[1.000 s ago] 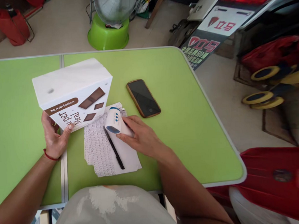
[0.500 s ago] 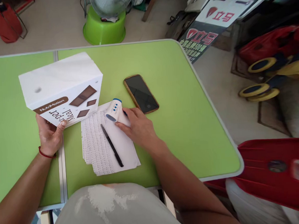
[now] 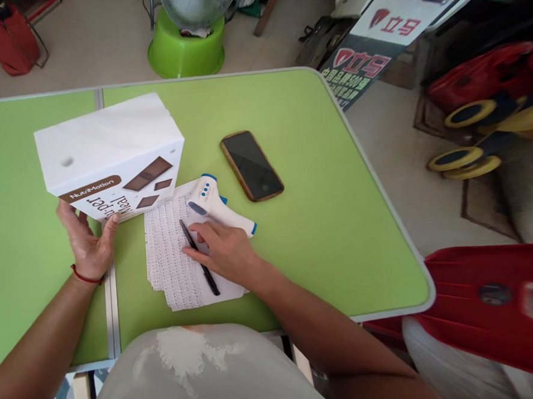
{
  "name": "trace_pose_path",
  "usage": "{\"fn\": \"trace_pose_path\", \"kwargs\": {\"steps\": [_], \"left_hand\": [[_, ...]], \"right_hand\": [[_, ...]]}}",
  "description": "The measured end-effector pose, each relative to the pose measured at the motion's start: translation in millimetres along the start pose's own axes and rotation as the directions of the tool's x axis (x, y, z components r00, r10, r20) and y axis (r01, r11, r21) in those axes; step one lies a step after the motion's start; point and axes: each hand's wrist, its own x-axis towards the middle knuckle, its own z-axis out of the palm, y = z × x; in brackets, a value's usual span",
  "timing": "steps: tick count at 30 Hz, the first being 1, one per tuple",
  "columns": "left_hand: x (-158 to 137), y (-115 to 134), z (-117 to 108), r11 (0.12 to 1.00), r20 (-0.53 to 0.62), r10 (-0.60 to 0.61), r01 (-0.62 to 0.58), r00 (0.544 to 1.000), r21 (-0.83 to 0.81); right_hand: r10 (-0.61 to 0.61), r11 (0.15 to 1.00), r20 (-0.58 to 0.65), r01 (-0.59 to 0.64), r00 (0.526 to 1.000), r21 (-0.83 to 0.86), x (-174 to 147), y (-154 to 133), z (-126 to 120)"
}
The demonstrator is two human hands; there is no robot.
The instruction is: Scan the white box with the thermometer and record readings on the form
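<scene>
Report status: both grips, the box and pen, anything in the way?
Left grip holding white box. Right grip parted over black pen on papers, contact unclear. White handheld device close beside right grip; phone farther off.

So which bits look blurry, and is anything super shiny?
Head view, middle: the name on the white box reads clearly, but the tiny writing on the papers doesn't; the phone has a dark screen without strong glare. Head view, right edge: the red plastic thing looks soft and smeared.

Head-worn view, forward, down at table (image 3: 332, 237)
</scene>
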Motion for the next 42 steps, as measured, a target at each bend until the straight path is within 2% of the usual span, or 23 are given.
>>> {"fn": "trace_pose_path", "kwargs": {"steps": [2, 5, 10, 14, 16, 19, 21, 24, 26, 29, 33, 37, 42], "left_hand": [[-3, 3, -3, 0.997, -0.08, 0.041, -0.035, 0.996, 0.074], [-8, 5, -4, 0.987, -0.158, 0.125, -0.106, 0.979, 0.125], [-11, 3, 0, 0.939, -0.183, 0.301, -0.256, 0.936, 0.231], [-10, 3, -2, 0.908, -0.227, 0.355, -0.277, 0.907, 0.314], [-11, 5, -4, 0.9, -0.151, 0.358, -0.298, 0.921, 0.318], [-15, 10, -6, 0.907, 0.099, 0.336, -0.35, 0.937, 0.235], [-15, 14, -4, 0.905, 0.242, 0.345, -0.39, 0.907, 0.172], [-12, 19, 0, 0.919, 0.433, 0.31, -0.383, 0.846, 0.089], [-10, 19, 1, 0.934, 0.519, 0.293, -0.356, 0.803, 0.023], [-9, 15, 1, 0.938, 0.613, 0.301, -0.342, 0.73, -0.054], [-12, 10, 2, 0.933, 0.722, 0.269, -0.359, 0.638, -0.031], [-13, 8, 2, 0.925, 0.726, 0.276, -0.378, 0.629, -0.024], [-12, 10, 2, 0.93, 0.744, 0.246, -0.367, 0.621, -0.002]], "right_hand": [[0.009, 1.0, 0.031, -0.009, 0.999, 0.005, -1, -1, 3], [0.009, 0.997, 0.004, -0.01, 1.0, 0.072, 1, -1, 2], [-0.009, 0.909, -0.104, 0.051, 0.995, 0.414, 6, -1, -3], [-0.007, 0.891, -0.121, 0.061, 0.993, 0.449, 8, -1, 3], [-0.008, 0.89, -0.135, 0.069, 0.991, 0.451, 8, 0, 6], [0.049, 0.861, -0.152, 0.035, 0.987, 0.507, 9, 1, 9], [0.085, 0.825, -0.16, 0.02, 0.983, 0.564, 10, 2, 8], [0.105, 0.763, -0.176, 0.034, 0.979, 0.645, 10, 2, 8], [0.194, 0.731, -0.144, -0.045, 0.97, 0.681, 10, 1, 11], [0.325, 0.696, -0.058, -0.197, 0.944, 0.69, 11, 0, 17], [0.288, 0.749, -0.095, -0.162, 0.953, 0.643, 15, -1, 17], [0.208, 0.805, -0.112, -0.106, 0.972, 0.584, 18, -2, 14], [0.08, 0.838, -0.165, 0.024, 0.983, 0.545, 18, -1, 17]]}}
